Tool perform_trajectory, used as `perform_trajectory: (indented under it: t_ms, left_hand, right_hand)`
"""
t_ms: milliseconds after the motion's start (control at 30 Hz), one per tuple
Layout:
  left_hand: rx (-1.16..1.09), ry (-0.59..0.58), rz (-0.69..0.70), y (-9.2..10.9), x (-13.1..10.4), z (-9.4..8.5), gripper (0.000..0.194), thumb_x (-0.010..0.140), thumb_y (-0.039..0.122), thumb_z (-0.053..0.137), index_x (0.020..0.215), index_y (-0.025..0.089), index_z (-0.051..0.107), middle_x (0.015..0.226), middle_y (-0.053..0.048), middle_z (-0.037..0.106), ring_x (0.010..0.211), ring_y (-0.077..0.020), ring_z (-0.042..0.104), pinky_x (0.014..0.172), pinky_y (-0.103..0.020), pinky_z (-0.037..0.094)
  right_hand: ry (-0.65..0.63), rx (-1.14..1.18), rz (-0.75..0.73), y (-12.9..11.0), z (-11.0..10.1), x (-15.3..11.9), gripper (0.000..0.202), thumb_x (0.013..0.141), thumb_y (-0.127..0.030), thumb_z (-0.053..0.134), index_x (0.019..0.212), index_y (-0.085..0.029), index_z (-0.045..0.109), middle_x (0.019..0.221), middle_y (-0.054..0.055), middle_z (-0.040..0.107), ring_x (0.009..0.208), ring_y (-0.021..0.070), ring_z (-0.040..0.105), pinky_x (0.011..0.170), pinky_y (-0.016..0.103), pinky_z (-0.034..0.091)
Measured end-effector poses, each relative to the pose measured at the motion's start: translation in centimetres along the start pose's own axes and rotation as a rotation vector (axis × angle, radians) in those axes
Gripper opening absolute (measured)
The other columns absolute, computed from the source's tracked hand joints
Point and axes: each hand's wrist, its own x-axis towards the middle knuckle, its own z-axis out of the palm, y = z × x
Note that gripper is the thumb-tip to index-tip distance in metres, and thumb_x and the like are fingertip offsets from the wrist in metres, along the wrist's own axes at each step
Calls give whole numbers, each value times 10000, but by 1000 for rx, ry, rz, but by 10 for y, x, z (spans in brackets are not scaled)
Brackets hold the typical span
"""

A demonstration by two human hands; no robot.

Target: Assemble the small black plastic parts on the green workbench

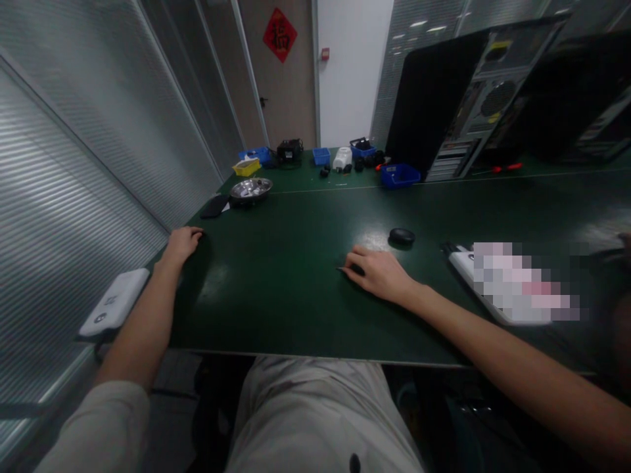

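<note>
My right hand rests on the green table right of the middle. Its thumb and fingers pinch together on a small thin thing; only a short pointed end shows, too little to tell its kind. A black computer mouse lies just beyond this hand, apart from it. At the table's left edge lies my left hand, fingers loosely stretched out and nothing visible in them. Beyond it are a flat black thing and a round metal dish with small pale pieces inside.
Left of my forearm sits a white box-shaped device; another white device lies right, partly blurred out. Along the back stand a yellow tray, a blue bin and a black adapter. Computer cases stand at the back right.
</note>
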Motion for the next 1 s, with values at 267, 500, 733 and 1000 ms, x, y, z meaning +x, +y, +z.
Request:
perform_trajectory:
  t_ms: [267,500,733,1000]
  left_hand:
    - [-121,124,-69,7,-5,1,361,904,214,539,1175,93,746,1126,-136,752,1047,-282,680,998,-370,514]
    - [-58,105,-24,3,-3,2,351,912,164,526,1160,89,762,1207,-145,733,1138,-301,656,1044,-375,490]
    - [85,126,-6,2,-3,4,377,944,225,513,1191,105,772,1212,-178,690,1112,-333,636,1018,-411,484]
    - [91,128,31,3,-7,2,323,954,203,566,1192,126,771,1162,-139,709,1036,-283,599,936,-379,468]
  right_hand:
    - [22,2,-23,0,3,0,207,1025,-372,535,1037,-224,680,1065,52,646,732,151,567,610,286,305]
    - [22,4,-24,0,2,-1,208,1024,-374,534,1032,-223,677,1059,53,650,732,154,570,605,289,298]
    - [23,1,-26,1,3,0,197,1020,-365,542,1036,-223,676,1069,49,649,723,151,562,598,292,295]
    - [26,-2,-36,1,4,0,198,1022,-366,538,1032,-223,674,1047,48,645,723,153,561,597,297,290]
